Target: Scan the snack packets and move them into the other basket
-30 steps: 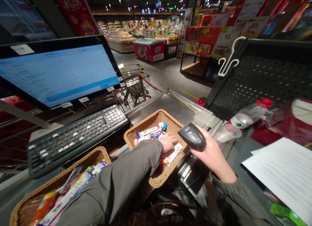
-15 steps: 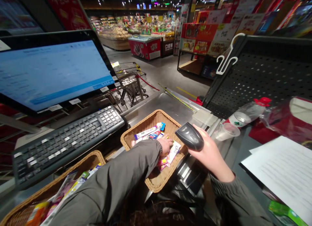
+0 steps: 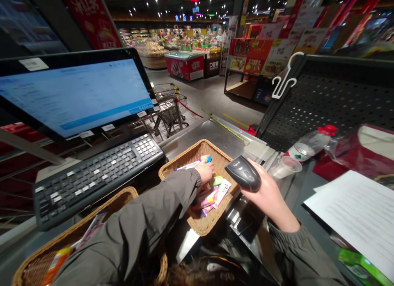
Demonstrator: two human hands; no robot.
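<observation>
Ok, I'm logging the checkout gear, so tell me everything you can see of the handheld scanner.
The handheld scanner is dark grey, seemingly smooth plastic, with a rounded, elongated head bearing small markings on top. The right hand grips it from beneath, so its handle is hidden. It is tilted, its head aimed left and down, above the right rim of the wicker basket without touching it; there the left hand is closed on a packet. No cable shows.
</observation>
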